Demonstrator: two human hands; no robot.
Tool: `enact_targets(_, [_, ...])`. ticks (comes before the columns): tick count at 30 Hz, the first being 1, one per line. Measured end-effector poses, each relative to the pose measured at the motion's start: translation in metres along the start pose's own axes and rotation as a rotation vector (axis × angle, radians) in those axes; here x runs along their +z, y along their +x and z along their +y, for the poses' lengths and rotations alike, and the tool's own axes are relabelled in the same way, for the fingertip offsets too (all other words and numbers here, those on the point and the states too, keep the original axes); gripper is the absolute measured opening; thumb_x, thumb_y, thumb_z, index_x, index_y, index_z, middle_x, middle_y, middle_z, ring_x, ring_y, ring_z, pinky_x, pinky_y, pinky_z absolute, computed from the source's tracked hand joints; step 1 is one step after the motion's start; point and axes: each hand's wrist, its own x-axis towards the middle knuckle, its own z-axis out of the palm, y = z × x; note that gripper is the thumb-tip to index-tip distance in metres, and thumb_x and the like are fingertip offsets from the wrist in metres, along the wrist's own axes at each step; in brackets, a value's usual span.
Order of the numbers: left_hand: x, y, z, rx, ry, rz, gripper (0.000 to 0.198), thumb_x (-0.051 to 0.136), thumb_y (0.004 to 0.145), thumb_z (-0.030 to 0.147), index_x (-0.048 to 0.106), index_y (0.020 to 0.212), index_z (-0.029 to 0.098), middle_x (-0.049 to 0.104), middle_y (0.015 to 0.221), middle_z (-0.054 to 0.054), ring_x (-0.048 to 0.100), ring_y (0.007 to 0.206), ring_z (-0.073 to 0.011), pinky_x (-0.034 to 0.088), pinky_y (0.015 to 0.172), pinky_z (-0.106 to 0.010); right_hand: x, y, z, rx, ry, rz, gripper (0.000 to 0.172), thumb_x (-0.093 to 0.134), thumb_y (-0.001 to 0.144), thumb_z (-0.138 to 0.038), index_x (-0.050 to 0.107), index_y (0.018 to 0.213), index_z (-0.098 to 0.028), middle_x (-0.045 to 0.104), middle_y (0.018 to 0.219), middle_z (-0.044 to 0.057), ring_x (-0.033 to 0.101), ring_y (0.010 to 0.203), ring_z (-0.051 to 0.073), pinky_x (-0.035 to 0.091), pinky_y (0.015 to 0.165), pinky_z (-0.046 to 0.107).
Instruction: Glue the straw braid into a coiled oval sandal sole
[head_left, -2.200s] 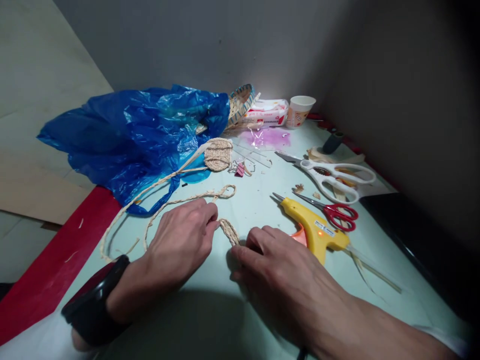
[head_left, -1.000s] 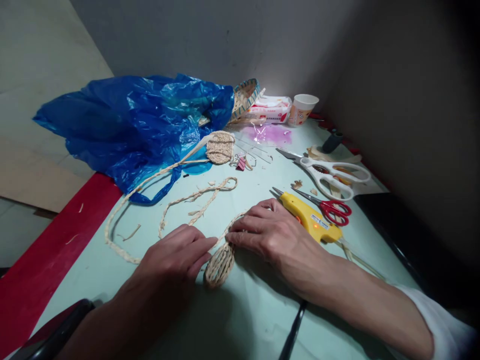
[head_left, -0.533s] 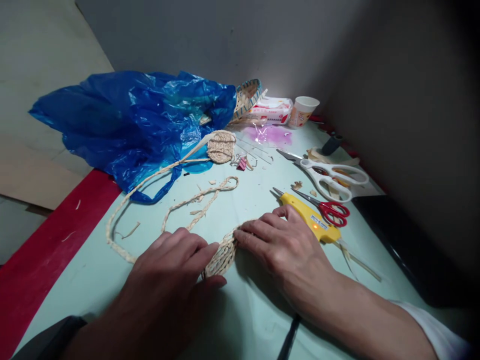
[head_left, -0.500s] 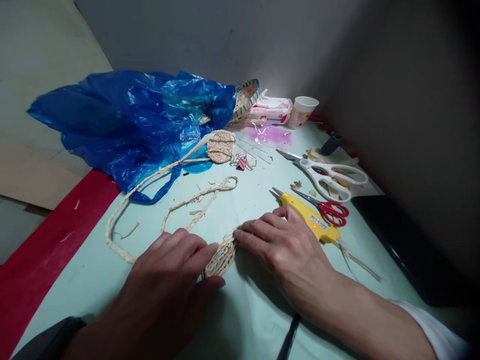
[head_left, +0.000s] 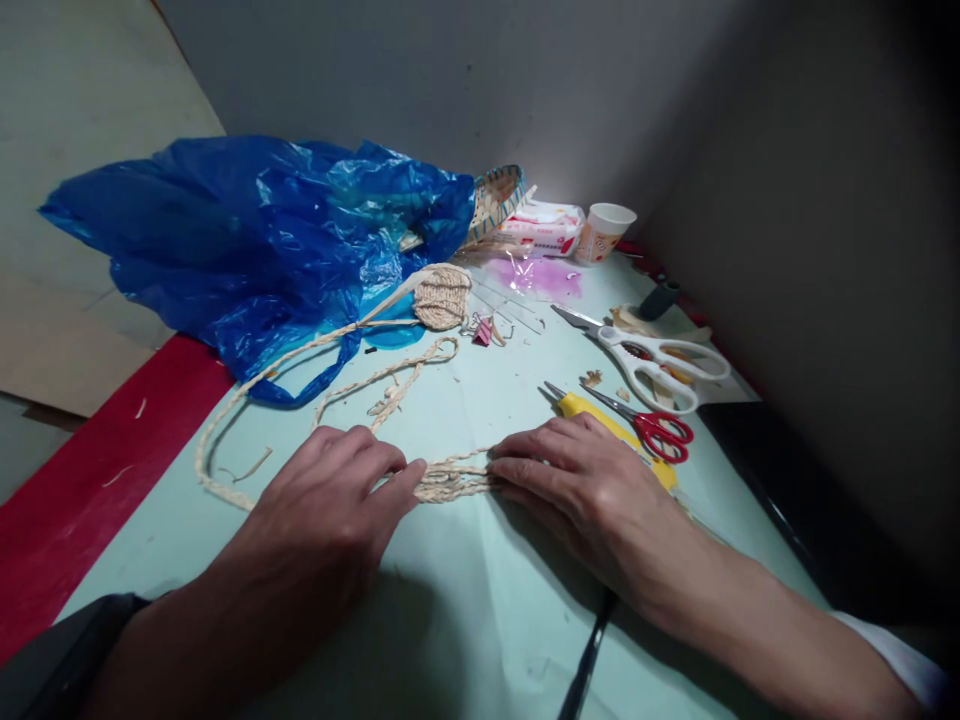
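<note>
A small flat oval coil of braided straw point(head_left: 452, 478) lies on the pale green table point(head_left: 480, 610). My left hand point(head_left: 339, 500) presses its left end with fingers laid flat and apart. My right hand point(head_left: 581, 480) presses the right end, fingers stretched out over it. The loose braid point(head_left: 375, 385) runs from the coil back in a long loop toward the blue bag. A second coiled straw piece point(head_left: 442, 296) lies farther back.
A crumpled blue plastic bag point(head_left: 255, 240) fills the back left. A yellow glue gun point(head_left: 600, 420), red scissors point(head_left: 652, 428) and white scissors point(head_left: 660, 358) lie right of my right hand. A woven basket point(head_left: 495, 198), tissue pack point(head_left: 541, 226) and paper cup point(head_left: 604, 230) stand at the back.
The coil has turned from lying lengthwise toward me to lying crosswise between my hands. Both hands shifted slightly apart, and the loose braid loop slid back and left.
</note>
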Motion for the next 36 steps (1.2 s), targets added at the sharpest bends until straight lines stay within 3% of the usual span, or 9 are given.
enact_targets(3, [0.005, -0.003, -0.003, 0.029, 0.021, 0.022, 0.028, 0.051, 0.088, 0.007, 0.068, 0.110, 0.013, 0.069, 0.089, -0.010, 0.055, 0.079, -0.0262, 0.039, 0.069, -0.040, 0.001, -0.003, 0.010, 0.040, 0.145, 0.007, 0.019, 0.053, 0.099, -0.020, 0.071, 0.100, -0.023, 0.069, 0.114, 0.005, 0.059, 0.095, 0.021, 0.044, 0.081, 0.036])
enact_targets(6, [0.008, -0.004, -0.004, 0.032, 0.037, 0.019, 0.030, 0.049, 0.088, 0.007, 0.068, 0.110, 0.013, 0.070, 0.092, -0.011, 0.055, 0.081, -0.0270, 0.040, 0.070, -0.041, 0.003, -0.004, 0.014, 0.065, 0.256, 0.016, 0.022, 0.049, 0.100, -0.018, 0.071, 0.103, -0.021, 0.070, 0.109, 0.005, 0.061, 0.092, 0.018, 0.047, 0.080, 0.031])
enact_targets(12, [0.012, -0.002, -0.010, 0.007, 0.054, 0.055, 0.030, 0.049, 0.088, 0.008, 0.069, 0.111, 0.013, 0.071, 0.096, -0.012, 0.058, 0.086, -0.0296, 0.042, 0.074, -0.044, 0.003, -0.006, 0.009, 0.018, 0.176, 0.005, 0.018, 0.051, 0.099, -0.016, 0.067, 0.094, -0.017, 0.072, 0.093, 0.006, 0.057, 0.080, 0.018, 0.044, 0.073, 0.034])
enact_targets(15, [0.011, 0.000, -0.010, 0.020, 0.057, 0.063, 0.027, 0.051, 0.090, 0.010, 0.068, 0.111, 0.012, 0.071, 0.096, -0.012, 0.058, 0.087, -0.0303, 0.043, 0.075, -0.045, 0.003, -0.006, 0.007, 0.031, 0.163, 0.000, 0.015, 0.052, 0.100, -0.017, 0.067, 0.100, -0.017, 0.071, 0.089, 0.005, 0.056, 0.077, 0.018, 0.042, 0.071, 0.033])
enact_targets(20, [0.011, 0.014, 0.003, -0.006, 0.024, 0.129, 0.025, 0.053, 0.094, 0.019, 0.064, 0.114, 0.011, 0.071, 0.111, -0.015, 0.059, 0.095, -0.0319, 0.045, 0.079, -0.047, 0.003, -0.005, 0.008, 0.046, 0.199, -0.001, 0.019, 0.052, 0.099, -0.017, 0.067, 0.111, -0.017, 0.069, 0.085, 0.003, 0.055, 0.075, 0.016, 0.041, 0.069, 0.031])
enact_targets(23, [0.017, 0.028, 0.011, 0.091, -0.059, 0.084, 0.031, 0.055, 0.093, 0.020, 0.059, 0.123, 0.013, 0.069, 0.116, -0.014, 0.059, 0.099, -0.0307, 0.046, 0.080, -0.045, 0.001, -0.006, 0.008, 0.053, 0.221, 0.016, 0.017, 0.054, 0.098, -0.018, 0.068, 0.108, -0.016, 0.069, 0.083, 0.003, 0.056, 0.075, 0.017, 0.041, 0.069, 0.030])
enact_targets(26, [0.023, 0.036, 0.014, 0.145, -0.196, 0.088, 0.027, 0.054, 0.093, 0.013, 0.059, 0.120, 0.012, 0.070, 0.107, -0.011, 0.059, 0.092, -0.0254, 0.048, 0.078, -0.040, -0.004, -0.009, 0.005, 0.092, 0.234, 0.007, 0.017, 0.054, 0.098, -0.018, 0.067, 0.108, -0.015, 0.068, 0.083, 0.004, 0.056, 0.076, 0.018, 0.040, 0.070, 0.031])
enact_targets(30, [0.027, 0.038, 0.014, 0.102, -0.351, 0.112, 0.023, 0.057, 0.090, 0.007, 0.062, 0.111, 0.017, 0.070, 0.096, -0.005, 0.056, 0.087, -0.0201, 0.047, 0.077, -0.035, -0.010, -0.010, 0.002, 0.176, 0.274, -0.069, 0.015, 0.052, 0.097, -0.018, 0.066, 0.103, -0.015, 0.066, 0.084, 0.005, 0.054, 0.076, 0.018, 0.039, 0.069, 0.032])
enact_targets(36, [0.025, 0.039, 0.016, 0.082, -0.381, 0.152, 0.017, 0.063, 0.086, 0.005, 0.066, 0.098, 0.017, 0.067, 0.080, -0.002, 0.052, 0.077, -0.0170, 0.044, 0.066, -0.030, -0.008, -0.013, 0.001, 0.171, 0.304, -0.095, 0.011, 0.052, 0.093, -0.009, 0.059, 0.095, -0.017, 0.058, 0.080, 0.001, 0.047, 0.073, 0.017, 0.035, 0.068, 0.032])
